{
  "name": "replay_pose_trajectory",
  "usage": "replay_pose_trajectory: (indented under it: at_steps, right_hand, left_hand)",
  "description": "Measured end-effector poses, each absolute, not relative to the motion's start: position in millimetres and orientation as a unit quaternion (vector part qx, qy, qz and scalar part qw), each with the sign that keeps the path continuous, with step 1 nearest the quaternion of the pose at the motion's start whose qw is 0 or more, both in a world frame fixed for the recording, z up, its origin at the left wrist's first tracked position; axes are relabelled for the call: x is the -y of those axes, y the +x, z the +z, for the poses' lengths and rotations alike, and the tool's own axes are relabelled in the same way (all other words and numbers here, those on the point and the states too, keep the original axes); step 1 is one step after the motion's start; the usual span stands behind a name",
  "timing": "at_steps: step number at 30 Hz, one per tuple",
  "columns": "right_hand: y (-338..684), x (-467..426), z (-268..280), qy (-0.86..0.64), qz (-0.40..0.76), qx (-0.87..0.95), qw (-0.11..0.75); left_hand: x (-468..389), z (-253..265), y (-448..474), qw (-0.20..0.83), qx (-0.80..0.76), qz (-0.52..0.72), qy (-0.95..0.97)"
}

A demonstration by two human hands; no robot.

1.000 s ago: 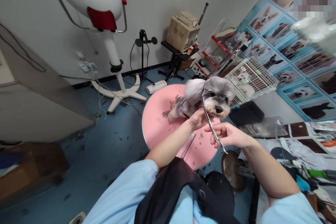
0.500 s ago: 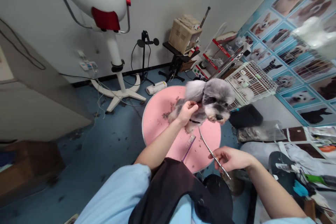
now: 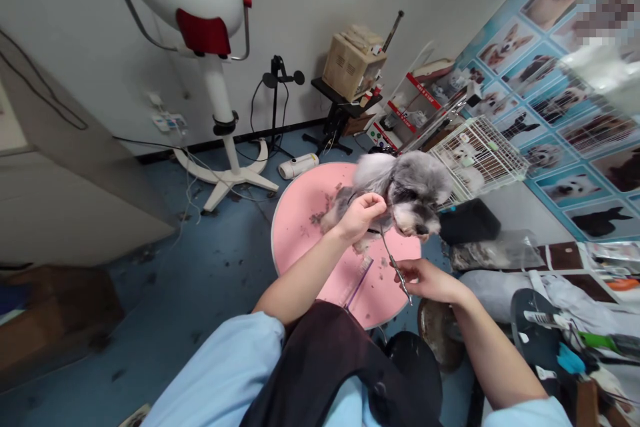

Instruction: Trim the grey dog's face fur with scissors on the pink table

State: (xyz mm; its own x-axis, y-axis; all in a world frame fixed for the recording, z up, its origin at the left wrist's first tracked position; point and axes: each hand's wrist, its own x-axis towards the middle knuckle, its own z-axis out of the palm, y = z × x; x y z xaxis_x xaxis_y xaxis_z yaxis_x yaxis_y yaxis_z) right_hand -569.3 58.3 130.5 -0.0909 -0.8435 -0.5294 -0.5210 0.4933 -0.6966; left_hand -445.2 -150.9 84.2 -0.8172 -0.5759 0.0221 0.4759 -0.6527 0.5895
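A grey and white dog point(image 3: 415, 183) sits on the round pink grooming table point(image 3: 295, 233), its head turned to the right. My left hand point(image 3: 363, 215) reaches to the side of its face, thumb and fingers pinched together on the fur by the cheek. Below the muzzle, my right hand point(image 3: 425, 279) grips a pair of long grooming scissors point(image 3: 399, 272) by the handles. Their slim blades point up toward the dog's chest. A purple-handled comb point(image 3: 359, 283) lies on the table in front of the dog.
Hair clippings point(image 3: 320, 217) lie on the tabletop. A wire cage point(image 3: 480, 157) with white dogs inside stands behind to the right. A white stand dryer point(image 3: 220, 80) rises at left. Tools, including a green-handled brush point(image 3: 600, 340), crowd the right-hand surface.
My right hand has moved up and left with the scissors, bringing them closer to the dog. My left hand has shifted slightly right toward its face. The dog's head has tipped down.
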Motion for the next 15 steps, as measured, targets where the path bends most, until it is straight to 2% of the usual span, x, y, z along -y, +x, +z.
replay_pose_trajectory:
  at_steps: [7, 15]
  right_hand:
    - [-584, -45, 142, -0.508, -0.179, -0.718, 0.441]
    - [-598, -33, 137, -0.502, -0.271, -0.676, 0.468]
  left_hand:
    - [166, 83, -436, 0.287, 0.316, -0.903, 0.050]
    - [168, 80, -437, 0.259, 0.278, -0.925, 0.027]
